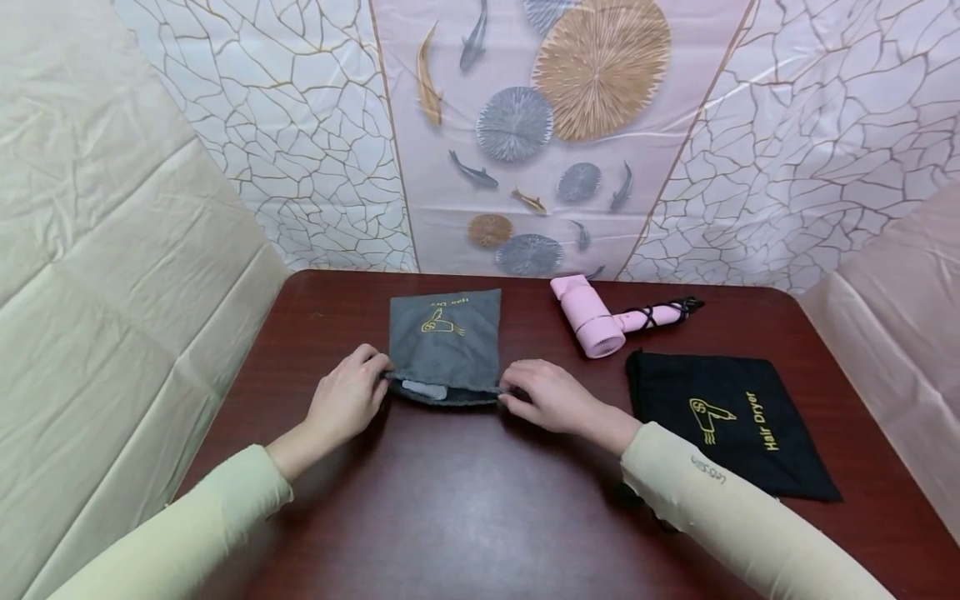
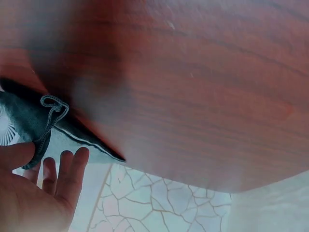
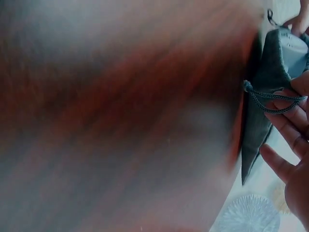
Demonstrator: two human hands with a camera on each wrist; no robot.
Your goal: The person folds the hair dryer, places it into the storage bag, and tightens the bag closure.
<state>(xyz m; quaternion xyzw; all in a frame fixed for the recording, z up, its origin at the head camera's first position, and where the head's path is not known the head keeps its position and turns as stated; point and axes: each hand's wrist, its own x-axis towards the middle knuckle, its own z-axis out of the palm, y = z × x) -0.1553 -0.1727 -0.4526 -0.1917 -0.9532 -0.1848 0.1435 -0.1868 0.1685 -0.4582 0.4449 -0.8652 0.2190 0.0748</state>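
A grey drawstring pouch (image 1: 446,346) with a gold hair dryer print lies on the table, its mouth toward me and parted. Just inside the mouth shows a whitish object (image 1: 424,389); the rest of it is hidden by the cloth. My left hand (image 1: 347,393) pinches the left corner of the mouth between thumb and forefinger, a looped cord (image 2: 57,107) hanging beside it. At the opposite corner my right hand (image 1: 553,397) pinches the edge, and another cord (image 3: 275,99) crosses its fingers in the right wrist view.
A pink hair dryer (image 1: 588,318), its black cord wrapped round the handle, lies behind my right hand. To the right, partly under my right sleeve, is a black pouch (image 1: 738,429) lettered "Hair Dryer". Patterned cloth (image 1: 330,125) hangs behind the dark red table (image 1: 450,508).
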